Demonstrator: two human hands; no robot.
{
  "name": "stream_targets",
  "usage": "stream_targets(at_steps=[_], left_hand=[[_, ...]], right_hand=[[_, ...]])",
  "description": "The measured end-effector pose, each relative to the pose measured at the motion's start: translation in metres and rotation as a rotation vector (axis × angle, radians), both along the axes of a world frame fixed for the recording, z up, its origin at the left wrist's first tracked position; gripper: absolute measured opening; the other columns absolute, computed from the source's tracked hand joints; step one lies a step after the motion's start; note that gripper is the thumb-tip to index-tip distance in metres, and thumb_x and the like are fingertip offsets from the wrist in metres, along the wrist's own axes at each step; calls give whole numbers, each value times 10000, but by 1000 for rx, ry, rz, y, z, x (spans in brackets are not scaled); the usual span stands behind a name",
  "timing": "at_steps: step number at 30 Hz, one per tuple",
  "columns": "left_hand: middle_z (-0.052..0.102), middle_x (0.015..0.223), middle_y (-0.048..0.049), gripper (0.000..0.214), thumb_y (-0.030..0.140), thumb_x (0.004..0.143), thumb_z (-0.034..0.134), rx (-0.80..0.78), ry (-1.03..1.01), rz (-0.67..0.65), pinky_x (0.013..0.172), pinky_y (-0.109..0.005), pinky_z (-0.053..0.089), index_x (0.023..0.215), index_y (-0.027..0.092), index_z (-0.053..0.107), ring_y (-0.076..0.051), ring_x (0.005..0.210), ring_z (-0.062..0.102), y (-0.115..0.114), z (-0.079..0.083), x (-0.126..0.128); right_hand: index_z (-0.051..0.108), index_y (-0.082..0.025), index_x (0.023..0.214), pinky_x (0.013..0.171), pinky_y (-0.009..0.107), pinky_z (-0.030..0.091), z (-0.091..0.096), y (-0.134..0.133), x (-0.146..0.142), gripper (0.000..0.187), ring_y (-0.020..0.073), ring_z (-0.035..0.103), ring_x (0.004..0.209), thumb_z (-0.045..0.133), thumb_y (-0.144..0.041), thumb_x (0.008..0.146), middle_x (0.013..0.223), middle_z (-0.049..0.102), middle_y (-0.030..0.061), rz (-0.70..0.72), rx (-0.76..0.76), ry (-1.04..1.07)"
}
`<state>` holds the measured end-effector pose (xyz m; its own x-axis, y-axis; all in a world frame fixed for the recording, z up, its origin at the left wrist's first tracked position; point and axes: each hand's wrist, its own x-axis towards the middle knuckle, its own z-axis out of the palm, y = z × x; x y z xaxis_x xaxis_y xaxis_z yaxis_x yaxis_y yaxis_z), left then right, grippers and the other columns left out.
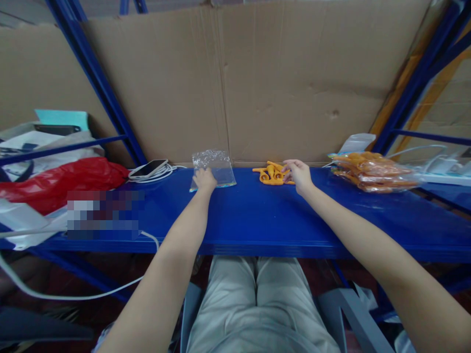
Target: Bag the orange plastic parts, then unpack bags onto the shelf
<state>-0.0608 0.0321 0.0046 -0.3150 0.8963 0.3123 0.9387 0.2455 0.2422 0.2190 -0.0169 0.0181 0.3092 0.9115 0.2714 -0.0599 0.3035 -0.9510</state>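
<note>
A small clear plastic bag point(217, 165) lies on the blue shelf point(257, 215) against the cardboard backing. My left hand point(204, 179) rests on its near edge, fingers closed on the bag. To the right lies a small heap of orange plastic pieces point(270, 174). My right hand point(299, 174) reaches into that heap from the right, fingers pinched on one orange piece.
A pile of filled bags holding orange pieces point(371, 171) sits at the right. A phone point(149, 168) on a coiled white cable lies left of the clear bag. A red plastic bag point(62, 184) and papers crowd the left end. A cardboard sheet point(257, 83) backs the shelf.
</note>
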Motion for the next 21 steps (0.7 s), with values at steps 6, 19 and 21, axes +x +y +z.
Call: stream_targets(at_steps=[6, 19, 21], left_hand=[[557, 1387, -175, 459, 251, 836, 464, -127, 37, -48, 1091, -552, 344, 1240, 155, 660, -367, 1313, 464, 3, 3, 7], [506, 1435, -207, 580, 394, 909, 328, -239, -18, 52, 1133, -696, 91, 1364, 119, 560, -409, 1371, 402, 2, 10, -1], [509, 1430, -209, 574, 385, 921, 304, -263, -10, 62, 1136, -693, 67, 1375, 137, 553, -401, 1382, 391, 6, 10, -6]], right_hand=[[552, -184, 788, 349, 191, 378, 2, -2, -1, 120, 79, 485, 324, 467, -100, 791, 533, 588, -53, -6, -18, 3], [545, -179, 780, 341, 201, 362, 8, -9, -6, 165, 83, 463, 300, 428, -64, 799, 510, 569, -64, -22, -38, 10], [543, -179, 782, 340, 194, 361, 7, -8, -6, 150, 81, 468, 299, 436, -77, 803, 506, 570, -65, -15, -41, 9]])
